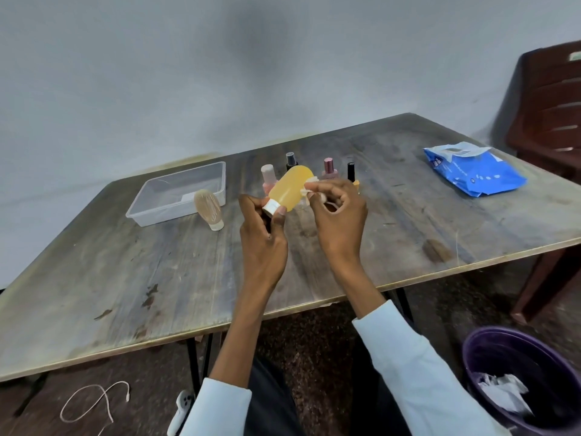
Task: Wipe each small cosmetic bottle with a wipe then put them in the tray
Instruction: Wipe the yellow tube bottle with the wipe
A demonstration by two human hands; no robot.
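My left hand [263, 234] pinches the white cap end of a yellow squeeze bottle [290, 187], held tilted above the table. My right hand [338, 215] grips a small white wipe [309, 186] and presses it against the bottle's upper right side. Behind my hands stand small nail polish bottles: a pale pink one [268, 176], a dark-capped one [291, 161], a rose-capped one [329, 169] and a thin black-capped one [351, 172]. A beige bottle [209, 208] stands cap-down in front of the clear plastic tray [176, 196], which looks empty apart from a label.
A blue pack of wipes [471, 171] lies at the table's right. A dark wooden chair [547, 121] stands beyond the right corner. A purple bin [522, 382] with crumpled wipes sits on the floor at lower right. A white cord [91, 401] lies on the floor.
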